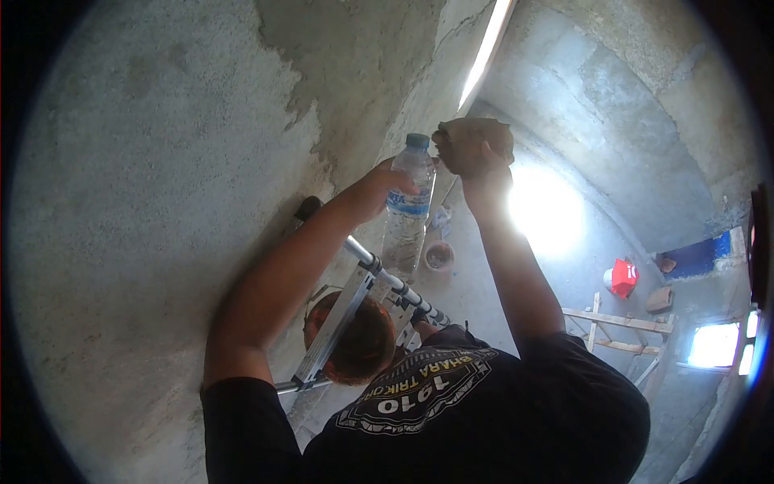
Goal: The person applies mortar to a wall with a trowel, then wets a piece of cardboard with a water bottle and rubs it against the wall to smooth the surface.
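My left hand [385,192] is wrapped round a clear plastic water bottle [409,211] with a blue label and a dark cap. The bottle stands nearly upright, its cap on. Up to the right of it, my right hand [482,168] grips a brown, crumpled, cloth-like piece [474,142], and its fingers are partly hidden behind that. The two hands are raised close together in front of the rough plastered wall [161,185]. Below the bottle, an aluminium ladder [343,327] leans near my body.
An orange-brown bucket [355,343] hangs or stands behind the ladder. On the floor far below is a small round container [439,256]. To the right are a red-and-white bag [622,278] and a wooden frame [621,321]. Bright light glares beside my right arm.
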### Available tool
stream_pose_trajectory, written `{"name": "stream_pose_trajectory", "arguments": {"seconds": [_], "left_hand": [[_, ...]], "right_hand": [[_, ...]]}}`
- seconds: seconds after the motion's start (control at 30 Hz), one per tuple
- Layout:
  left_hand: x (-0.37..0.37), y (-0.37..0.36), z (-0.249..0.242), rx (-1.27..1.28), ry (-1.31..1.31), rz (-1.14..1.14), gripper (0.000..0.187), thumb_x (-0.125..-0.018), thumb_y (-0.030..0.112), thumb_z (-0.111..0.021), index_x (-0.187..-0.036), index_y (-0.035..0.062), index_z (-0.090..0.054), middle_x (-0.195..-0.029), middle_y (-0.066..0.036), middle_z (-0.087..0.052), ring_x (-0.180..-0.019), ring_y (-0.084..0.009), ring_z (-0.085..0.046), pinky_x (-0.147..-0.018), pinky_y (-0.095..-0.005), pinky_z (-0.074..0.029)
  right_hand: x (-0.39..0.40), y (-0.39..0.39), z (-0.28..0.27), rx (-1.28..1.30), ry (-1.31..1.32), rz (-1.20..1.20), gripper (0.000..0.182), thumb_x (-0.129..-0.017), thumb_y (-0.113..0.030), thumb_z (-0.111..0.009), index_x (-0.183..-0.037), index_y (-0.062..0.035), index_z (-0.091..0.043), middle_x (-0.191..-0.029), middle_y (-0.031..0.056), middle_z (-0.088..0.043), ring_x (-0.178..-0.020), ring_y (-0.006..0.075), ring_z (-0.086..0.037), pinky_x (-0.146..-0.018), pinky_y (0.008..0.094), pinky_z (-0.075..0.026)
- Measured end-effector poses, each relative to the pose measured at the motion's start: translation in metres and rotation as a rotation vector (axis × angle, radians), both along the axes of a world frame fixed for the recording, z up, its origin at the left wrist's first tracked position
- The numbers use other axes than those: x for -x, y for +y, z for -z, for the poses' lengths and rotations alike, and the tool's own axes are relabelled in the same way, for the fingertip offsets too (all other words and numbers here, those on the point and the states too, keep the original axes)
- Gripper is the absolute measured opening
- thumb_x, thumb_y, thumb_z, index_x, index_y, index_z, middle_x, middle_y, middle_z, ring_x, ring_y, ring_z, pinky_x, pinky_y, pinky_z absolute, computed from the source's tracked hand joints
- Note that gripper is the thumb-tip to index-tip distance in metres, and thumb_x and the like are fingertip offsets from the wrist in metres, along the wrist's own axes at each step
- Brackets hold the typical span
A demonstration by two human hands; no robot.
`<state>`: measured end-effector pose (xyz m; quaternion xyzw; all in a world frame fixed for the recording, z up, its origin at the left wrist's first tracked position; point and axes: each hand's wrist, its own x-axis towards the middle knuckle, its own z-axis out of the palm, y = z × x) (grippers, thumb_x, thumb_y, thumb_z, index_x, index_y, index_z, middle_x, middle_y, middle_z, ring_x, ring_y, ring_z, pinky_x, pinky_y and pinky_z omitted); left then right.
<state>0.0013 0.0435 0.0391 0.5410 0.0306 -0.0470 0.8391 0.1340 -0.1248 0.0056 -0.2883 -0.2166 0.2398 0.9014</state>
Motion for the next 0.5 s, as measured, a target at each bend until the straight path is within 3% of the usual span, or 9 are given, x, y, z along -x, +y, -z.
{"name": "stream_pose_trajectory", "arguments": {"seconds": [0.2,0.27,0.5], "left_hand": [[-0.004,0.007,0.007,0.081,0.042,0.072,0.061,-0.061,0.018,-0.06,-0.119,0.0019,-0.051,-0.111,-0.017,-0.062,-0.102,-0.0273,-0.06,-0.094,-0.0383,-0.043],[-0.003,0.007,0.006,0.049,0.058,0.023,0.06,-0.062,0.019,-0.06,-0.118,0.0022,-0.051,-0.115,-0.019,-0.06,-0.102,-0.0288,-0.06,-0.094,-0.0394,-0.043],[-0.002,-0.002,-0.002,0.112,0.013,0.034,0.054,-0.063,0.017,-0.061,-0.114,0.0034,-0.053,-0.103,-0.013,-0.063,-0.096,-0.0249,-0.061,-0.089,-0.0372,-0.046]], "right_hand": [[0.023,0.003,-0.007,0.132,0.06,0.072,0.036,-0.094,-0.011,-0.045,-0.128,-0.0014,-0.041,-0.127,0.012,-0.051,-0.118,0.0257,-0.049,-0.104,0.0393,-0.036],[0.029,0.004,-0.021,0.098,0.271,0.1,0.036,-0.094,-0.011,-0.046,-0.128,-0.001,-0.04,-0.127,0.0125,-0.05,-0.118,0.0259,-0.049,-0.104,0.0393,-0.036],[0.029,0.008,-0.01,0.102,0.252,0.01,0.037,-0.094,-0.011,-0.047,-0.128,0.0,-0.039,-0.126,0.0139,-0.051,-0.117,0.0261,-0.051,-0.102,0.0392,-0.039]]}}
